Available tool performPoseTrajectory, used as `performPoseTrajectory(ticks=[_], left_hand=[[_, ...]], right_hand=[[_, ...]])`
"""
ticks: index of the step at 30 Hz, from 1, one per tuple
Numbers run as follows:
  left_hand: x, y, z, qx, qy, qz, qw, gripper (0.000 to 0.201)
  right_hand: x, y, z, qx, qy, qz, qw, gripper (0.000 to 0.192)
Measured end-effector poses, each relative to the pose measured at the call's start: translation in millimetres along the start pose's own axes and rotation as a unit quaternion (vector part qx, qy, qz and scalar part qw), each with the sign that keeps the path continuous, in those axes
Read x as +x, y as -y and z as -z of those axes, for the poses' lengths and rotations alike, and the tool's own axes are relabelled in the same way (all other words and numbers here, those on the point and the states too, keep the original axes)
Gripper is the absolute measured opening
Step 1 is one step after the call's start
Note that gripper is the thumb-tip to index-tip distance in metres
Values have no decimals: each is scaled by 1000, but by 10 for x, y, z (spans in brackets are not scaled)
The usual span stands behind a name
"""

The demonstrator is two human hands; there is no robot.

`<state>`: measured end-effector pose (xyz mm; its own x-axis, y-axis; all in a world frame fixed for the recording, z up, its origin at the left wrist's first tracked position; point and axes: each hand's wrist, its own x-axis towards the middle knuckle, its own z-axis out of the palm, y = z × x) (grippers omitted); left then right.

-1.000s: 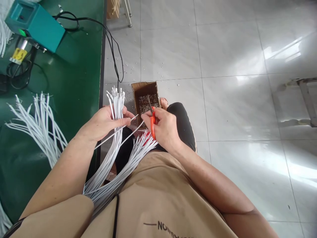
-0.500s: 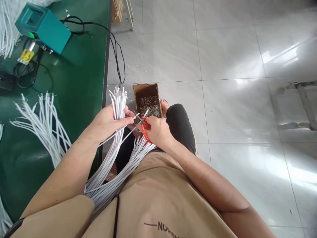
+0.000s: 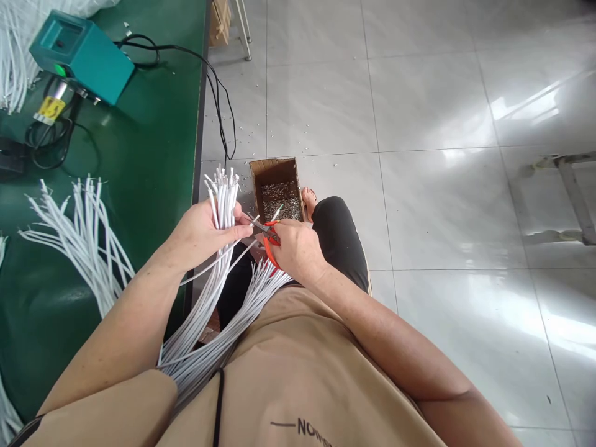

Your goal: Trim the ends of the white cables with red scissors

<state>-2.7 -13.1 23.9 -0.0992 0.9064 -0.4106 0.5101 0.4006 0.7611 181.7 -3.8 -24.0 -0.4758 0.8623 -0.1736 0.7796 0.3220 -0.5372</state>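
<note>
My left hand is closed around a bundle of white cables, whose cut ends stick up above the fingers. Between its thumb and fingertips one single cable end points toward the right. My right hand grips orange-handled scissors, and the blades meet that cable end beside my left fingertips. A white stick with a green tip pokes out by my right fingers; I cannot make out what it is. Across my lap lies a second bundle of white cables.
Below my hands on the floor stands an open cardboard box with small clippings inside. The green table at left bears a teal device, black cords and another cable bundle. Scraps are scattered on the tiles.
The scissor blades have shifted slightly up and left, onto the single cable end by my left fingertips. Both hands keep their hold.
</note>
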Motion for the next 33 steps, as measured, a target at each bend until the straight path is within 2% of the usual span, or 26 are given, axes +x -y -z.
performPoseTrajectory(ticks=[6,12,19,23,26,28,31,33], left_hand=[[1,23,-20,-54,18,0,998,34],[12,11,-62,-1,-16,-8,1000,32],[-42,-77,-121,75,-56,-9,996,29],[-31,-58,-100,44,-48,11,998,27],[-12,-40,-76,49,-52,4,997,27],[-2,-36,-70,56,-53,-2,997,27],[7,-42,-81,56,-55,-6,997,27],[9,-49,-94,60,-58,-5,997,28]], right_hand=[[-21,9,46,-10,7,1,1000,34],[-30,13,93,-20,24,-8,999,38],[-28,-20,36,-32,9,-2,999,36],[13,-58,7,5,20,-7,1000,34],[50,-89,37,108,58,-53,991,28],[70,-78,76,266,61,-99,957,28],[105,-2,133,507,29,-123,852,25],[133,65,151,582,19,-123,804,21]])
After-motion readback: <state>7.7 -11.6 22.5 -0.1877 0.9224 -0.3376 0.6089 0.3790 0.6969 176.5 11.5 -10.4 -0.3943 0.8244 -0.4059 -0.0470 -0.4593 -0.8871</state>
